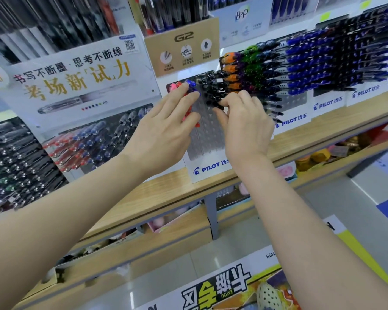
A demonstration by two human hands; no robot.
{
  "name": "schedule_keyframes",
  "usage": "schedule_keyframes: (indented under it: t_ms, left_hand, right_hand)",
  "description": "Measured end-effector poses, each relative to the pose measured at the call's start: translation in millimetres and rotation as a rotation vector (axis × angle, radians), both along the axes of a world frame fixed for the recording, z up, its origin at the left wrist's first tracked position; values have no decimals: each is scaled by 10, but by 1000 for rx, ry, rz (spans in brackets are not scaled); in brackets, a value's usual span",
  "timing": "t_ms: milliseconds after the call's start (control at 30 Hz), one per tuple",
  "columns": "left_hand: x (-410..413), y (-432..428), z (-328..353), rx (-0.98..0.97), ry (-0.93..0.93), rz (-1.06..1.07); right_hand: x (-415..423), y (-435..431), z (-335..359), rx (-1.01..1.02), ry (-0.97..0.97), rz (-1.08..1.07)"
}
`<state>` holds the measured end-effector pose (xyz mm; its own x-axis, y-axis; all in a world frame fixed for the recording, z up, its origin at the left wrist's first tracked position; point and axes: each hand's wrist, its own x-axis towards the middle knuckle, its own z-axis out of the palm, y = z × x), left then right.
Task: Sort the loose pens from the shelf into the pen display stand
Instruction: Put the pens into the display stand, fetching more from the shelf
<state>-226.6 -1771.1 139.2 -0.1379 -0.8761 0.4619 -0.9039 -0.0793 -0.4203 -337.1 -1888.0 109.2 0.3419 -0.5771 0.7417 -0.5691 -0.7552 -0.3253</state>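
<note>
Starting at the far left, a white poster (76,74) stands above a slanted rack (87,146) of red, blue and black pens that plays no part here. Next comes the left hand (166,128), its fingers stretched nearly straight and lying across the red pens (174,86) and the blue-capped pens (192,83) at the top left of the pen display stand (207,139). It seems to steady them rather than grasp, though what lies under the palm is hidden. The stand is a grey panel of holes propped on the wooden shelf (166,193), with most of its lower holes unfilled. Right of the blue caps sits a cluster of black pens (211,86). At the cluster's lower edge the right hand (244,124) has its fingers curled, thumb and forefinger pinching the end of one black pen (220,106) right at the panel, apparently seating it in a hole. Further right run orange pens (230,69), green pens (252,63) and long rows of dark blue pens (311,63). A pen like this is probably light, stiff and smooth, so a soft pinch should do. Holding near the clicker end, in line with the barrel, should let it slide straight in, while a skewed push might jam it or knock its neighbours loose.
</note>
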Motion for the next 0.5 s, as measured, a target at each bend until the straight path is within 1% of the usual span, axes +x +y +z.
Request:
schedule_keyframes:
  t_ms: [100, 167, 200, 300, 400, 500]
  left_hand:
    - [-74, 35, 26, 28, 35, 38]
    - [-153, 104, 35, 45, 90, 76]
    - [-192, 156, 22, 47, 124, 91]
    - [-308, 370, -94, 40, 212, 138]
    - [-417, 648, -341, 113, 347, 273]
    - [-547, 950, -614, 198, 539, 447]
  right_hand:
    - [-46, 94, -21, 41, 18, 57]
    - [-149, 169, -62, 116, 10, 110]
    - [-216, 194, -94, 124, 41, 116]
    - [-407, 209, -197, 72, 261, 110]
    - [-557, 210, -298, 165, 541, 148]
    - [-641, 220, -391, 224, 716, 202]
